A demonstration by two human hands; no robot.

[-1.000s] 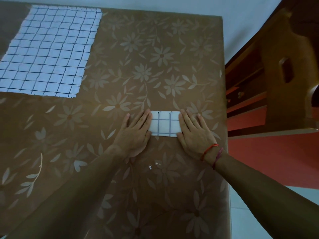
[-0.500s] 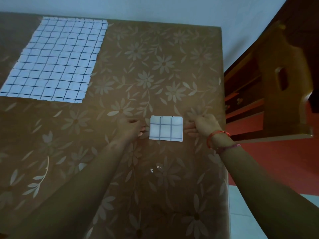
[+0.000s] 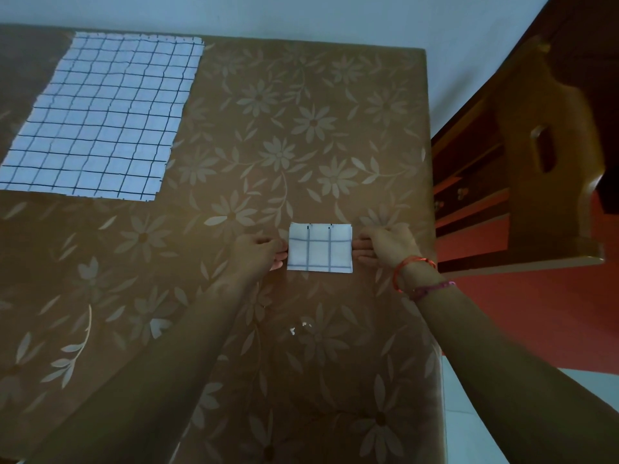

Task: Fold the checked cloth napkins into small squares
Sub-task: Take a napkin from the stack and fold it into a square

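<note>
A white checked napkin folded into a small square point(image 3: 320, 248) lies on the brown floral tablecloth point(image 3: 301, 128), near the table's right edge. My left hand point(image 3: 258, 252) is at its left edge with fingers curled, fingertips pinching that edge. My right hand point(image 3: 388, 246), with red and pink threads on the wrist, is curled the same way and pinches the right edge. A second checked napkin point(image 3: 100, 118) lies spread flat at the far left of the table, well away from both hands.
A wooden chair point(image 3: 542, 145) stands just past the table's right edge, over a red floor. The table's far edge meets a pale wall. Small white flecks point(image 3: 298, 328) mark the cloth below the folded napkin.
Both hands were lying flat on the ends of the folded napkin. They have slid outward off it and curled at its left and right edges. The view has shifted slightly.
</note>
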